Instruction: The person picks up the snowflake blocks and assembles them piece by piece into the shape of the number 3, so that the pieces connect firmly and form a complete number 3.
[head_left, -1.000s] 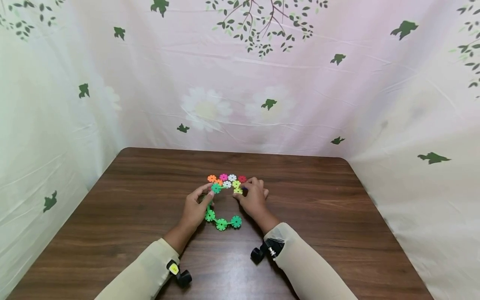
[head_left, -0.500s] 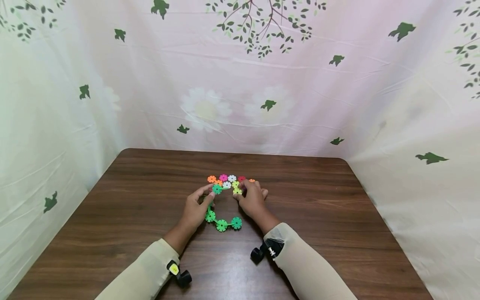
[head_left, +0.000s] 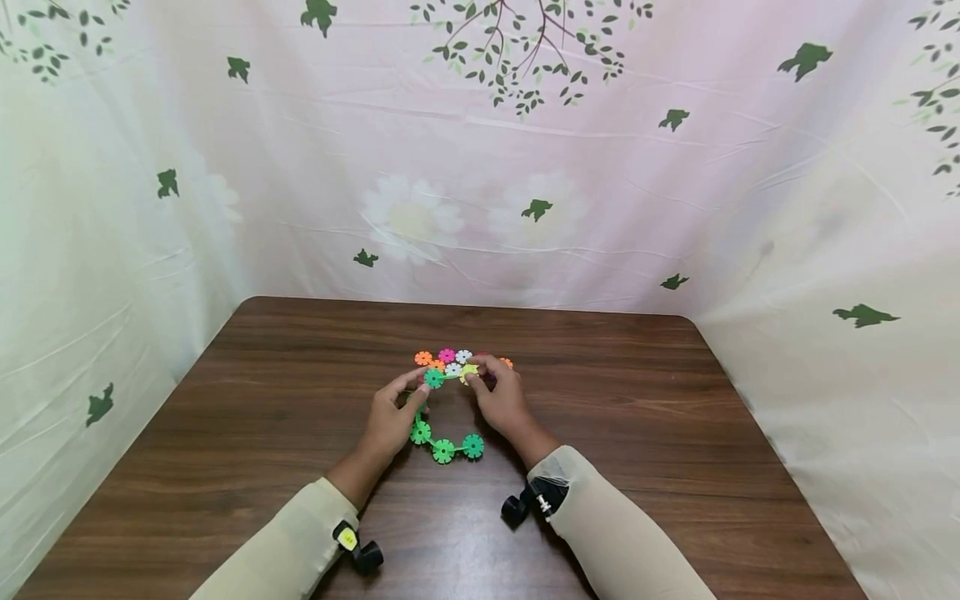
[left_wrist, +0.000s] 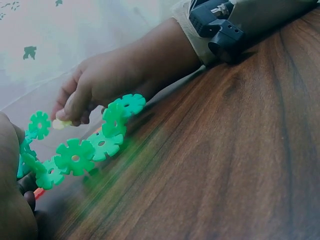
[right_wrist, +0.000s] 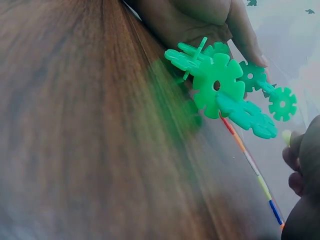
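In the head view, my left hand (head_left: pixel 390 418) pinches a curved chain of green flower-shaped interlocking discs (head_left: pixel 443 451) between thumb and fingers. The chain's discs are slotted together edge to edge and held above the tabletop. One end disc stands near the left fingertips and the other end hangs toward me. My right hand (head_left: pixel 504 405) pinches a yellow flower disc (left_wrist: pixel 61 124), which is close to the chain's far end and partly hidden by the fingers. In the right wrist view, only a sliver of that yellow disc (right_wrist: pixel 286 137) shows beside the fingers.
Loose flower discs lie in rows just beyond the hands: an orange disc (head_left: pixel 423 357), a magenta disc (head_left: pixel 447 356), a white disc (head_left: pixel 463 357) and others partly covered by the right hand. The brown wooden table (head_left: pixel 637 433) meets a patterned cloth backdrop (head_left: pixel 465 150).
The right hand has shifted slightly left, bringing a yellow disc toward the green chain's far end. A red disc is now covered by that hand. The left hand has stayed nearly still.
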